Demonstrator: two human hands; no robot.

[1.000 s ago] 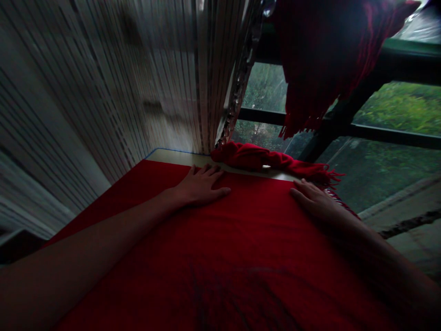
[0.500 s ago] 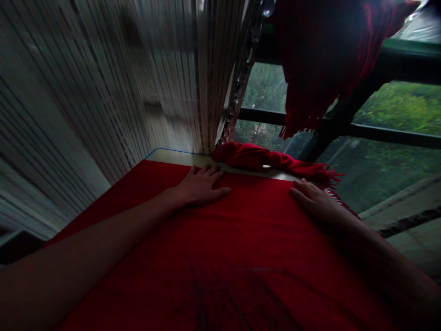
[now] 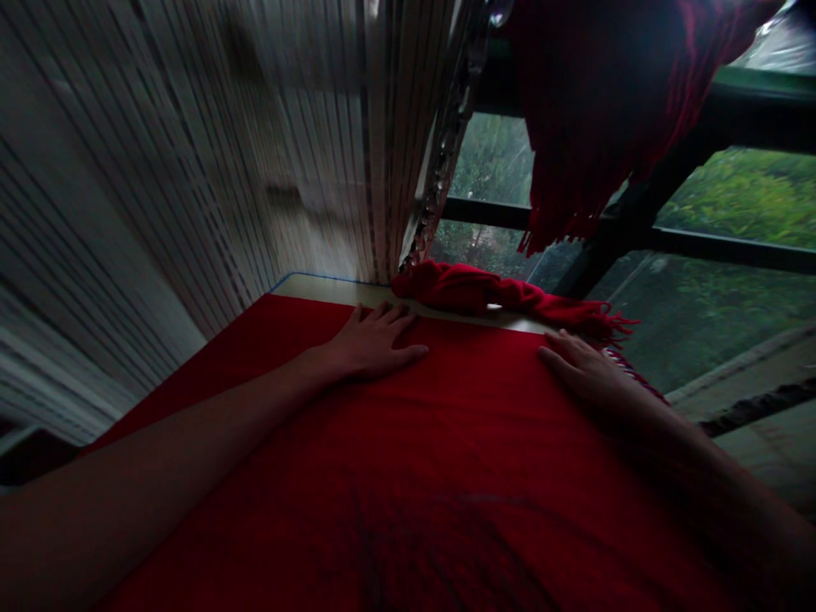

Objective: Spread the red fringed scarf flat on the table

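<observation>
A wide red cloth lies spread over a pale table, whose far strip shows past the cloth's edge. My left hand rests flat near that far edge, fingers spread and thumb pointing right. Toward the far right corner, my right hand lies on the cloth with its fingers stretched forward and the thumb apart. Neither hand grips anything. Just beyond them, a bunched red fringed scarf lies along the back of the table. The near part of the cloth is dark with shadow.
A striped string curtain hangs on the left, close to the table. Another red fringed cloth hangs at the upper right, before a dark-framed window with greenery outside. A dark object sits at the lower left.
Both hands stay in the same places on the red cloth. The view has shifted only very slightly.
</observation>
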